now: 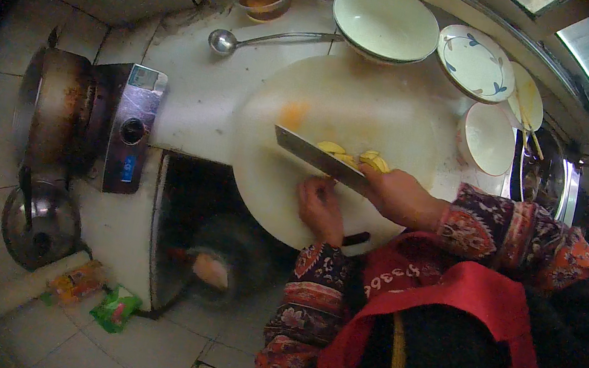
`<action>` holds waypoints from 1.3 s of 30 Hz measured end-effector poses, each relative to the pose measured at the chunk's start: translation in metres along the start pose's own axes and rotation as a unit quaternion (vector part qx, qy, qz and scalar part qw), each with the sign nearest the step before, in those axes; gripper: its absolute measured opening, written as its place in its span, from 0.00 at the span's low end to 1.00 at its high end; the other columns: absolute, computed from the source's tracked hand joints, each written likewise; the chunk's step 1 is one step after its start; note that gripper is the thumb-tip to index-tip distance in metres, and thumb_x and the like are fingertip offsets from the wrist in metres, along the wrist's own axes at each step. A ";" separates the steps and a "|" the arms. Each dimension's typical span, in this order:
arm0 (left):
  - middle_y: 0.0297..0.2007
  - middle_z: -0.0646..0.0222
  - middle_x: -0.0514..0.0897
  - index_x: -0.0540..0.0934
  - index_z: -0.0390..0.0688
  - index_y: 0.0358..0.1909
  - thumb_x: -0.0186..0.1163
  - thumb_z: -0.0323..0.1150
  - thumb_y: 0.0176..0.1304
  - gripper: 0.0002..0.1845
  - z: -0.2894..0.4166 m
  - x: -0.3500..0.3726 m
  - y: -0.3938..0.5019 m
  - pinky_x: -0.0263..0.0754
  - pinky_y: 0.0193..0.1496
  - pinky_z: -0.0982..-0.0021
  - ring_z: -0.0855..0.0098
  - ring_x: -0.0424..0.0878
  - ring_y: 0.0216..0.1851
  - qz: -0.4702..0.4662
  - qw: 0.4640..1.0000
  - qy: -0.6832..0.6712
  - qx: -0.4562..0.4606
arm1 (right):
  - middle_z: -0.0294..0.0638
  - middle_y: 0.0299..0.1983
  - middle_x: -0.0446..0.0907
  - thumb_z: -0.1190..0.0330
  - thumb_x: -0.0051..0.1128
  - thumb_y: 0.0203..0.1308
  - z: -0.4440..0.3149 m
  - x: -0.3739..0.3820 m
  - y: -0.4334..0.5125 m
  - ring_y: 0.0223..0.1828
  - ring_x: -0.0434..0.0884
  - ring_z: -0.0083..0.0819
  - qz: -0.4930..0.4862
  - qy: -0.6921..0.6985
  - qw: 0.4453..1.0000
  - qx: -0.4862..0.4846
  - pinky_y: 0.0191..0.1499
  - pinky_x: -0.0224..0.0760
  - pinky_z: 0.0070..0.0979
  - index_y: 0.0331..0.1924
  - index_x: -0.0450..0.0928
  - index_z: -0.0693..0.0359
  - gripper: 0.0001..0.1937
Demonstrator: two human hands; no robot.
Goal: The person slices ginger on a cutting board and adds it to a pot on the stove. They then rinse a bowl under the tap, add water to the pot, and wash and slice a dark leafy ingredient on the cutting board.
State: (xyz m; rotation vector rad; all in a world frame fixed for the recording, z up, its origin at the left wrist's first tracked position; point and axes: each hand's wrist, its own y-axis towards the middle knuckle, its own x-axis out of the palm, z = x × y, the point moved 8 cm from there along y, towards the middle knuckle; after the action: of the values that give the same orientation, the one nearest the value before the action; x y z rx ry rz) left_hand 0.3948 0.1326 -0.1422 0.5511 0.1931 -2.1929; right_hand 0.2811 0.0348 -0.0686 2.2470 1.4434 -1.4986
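Observation:
A large round white cutting board [270,192] lies on the counter in front of me. My right hand [406,199] is closed on a cleaver [316,153], whose broad metal blade points left across the board. Yellow-green slices [331,147] lie on the board just beyond the blade, and more slices [376,159] sit beside my right fingers. My left hand [322,206] rests low over the board on the near side of the blade, fingers curled. Whether it holds a small piece is hidden. An orange stain marks the board farther back.
Behind the board are a large bowl [385,21], a ladle [224,42], a patterned plate [476,64] and a small bowl [487,138]. Chopsticks [531,131] lie at the right. A blackened pot [60,109] stands on the stove [134,131] at the left.

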 end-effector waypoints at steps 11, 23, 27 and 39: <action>0.34 0.60 0.77 0.76 0.40 0.33 0.59 0.27 0.59 0.03 0.002 -0.001 -0.001 0.73 0.41 0.60 0.57 0.77 0.38 0.007 0.999 -0.014 0.036 | 0.57 0.29 0.80 0.68 0.49 0.61 -0.025 0.010 0.053 0.33 0.81 0.57 0.041 0.020 0.998 -0.038 0.35 0.72 0.51 0.48 0.69 0.62 0.13; 0.35 0.60 0.78 0.75 0.40 0.35 0.59 0.26 0.61 0.03 -0.002 0.004 -0.001 0.73 0.41 0.59 0.55 0.77 0.39 0.012 0.999 -0.008 0.040 | 0.58 0.29 0.79 0.65 0.49 0.62 0.005 0.005 0.000 0.32 0.80 0.58 0.037 0.029 0.999 -0.003 0.35 0.71 0.51 0.45 0.70 0.63 0.12; 0.35 0.60 0.78 0.75 0.40 0.35 0.59 0.26 0.60 0.03 -0.007 0.005 -0.002 0.73 0.42 0.59 0.56 0.77 0.38 0.004 1.000 -0.001 0.020 | 0.58 0.30 0.80 0.67 0.50 0.59 -0.015 0.015 0.047 0.32 0.80 0.57 0.041 0.043 0.998 -0.013 0.35 0.72 0.51 0.45 0.70 0.63 0.12; 0.36 0.60 0.78 0.75 0.40 0.35 0.60 0.24 0.59 0.04 0.002 0.003 -0.001 0.74 0.40 0.62 0.55 0.77 0.38 -0.001 0.999 0.001 0.041 | 0.58 0.31 0.80 0.62 0.46 0.65 0.005 0.000 0.007 0.35 0.79 0.59 0.028 0.066 0.997 -0.015 0.37 0.71 0.50 0.47 0.69 0.65 0.14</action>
State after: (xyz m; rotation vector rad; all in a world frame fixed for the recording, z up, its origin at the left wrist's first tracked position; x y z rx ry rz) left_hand 0.3918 0.1300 -0.1417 0.5982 0.1061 -2.2097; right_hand 0.2827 0.0288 -0.0737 2.3884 1.4136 -1.3254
